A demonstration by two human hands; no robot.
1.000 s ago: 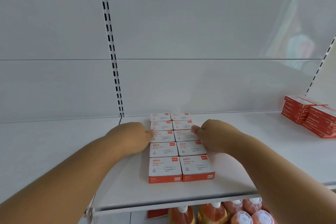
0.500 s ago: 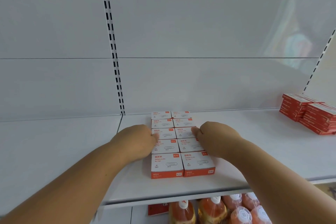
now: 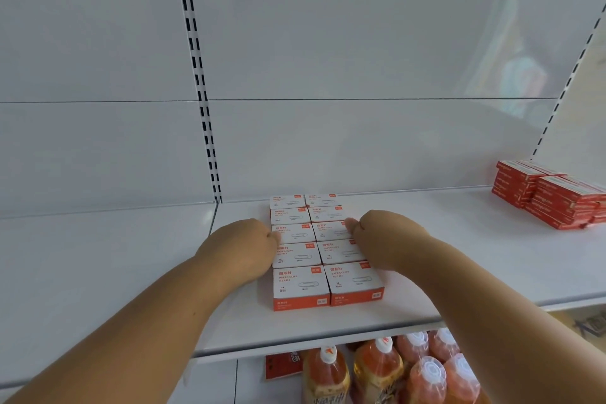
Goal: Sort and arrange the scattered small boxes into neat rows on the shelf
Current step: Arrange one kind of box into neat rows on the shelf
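Note:
Several small white and orange paper-clip boxes (image 3: 300,285) lie in two tight columns on the white shelf (image 3: 442,272), running from near its front edge to the back wall. My left hand (image 3: 239,243) presses against the left side of the block at about the third and fourth rows. My right hand (image 3: 383,239) presses against the right side at the same rows, its thumb tip on a box top. The backs of both hands hide most of their fingers, and neither hand holds a box.
Stacks of red boxes (image 3: 557,200) sit at the shelf's far right. Orange drink bottles (image 3: 377,371) stand on the shelf below. A slotted upright (image 3: 200,85) runs up the white back wall. The shelf board to the left (image 3: 98,256) is bare.
Both hands have stayed pressed against the sides of the box block. Only the view has shifted a little, so the shelf sits slightly higher in frame.

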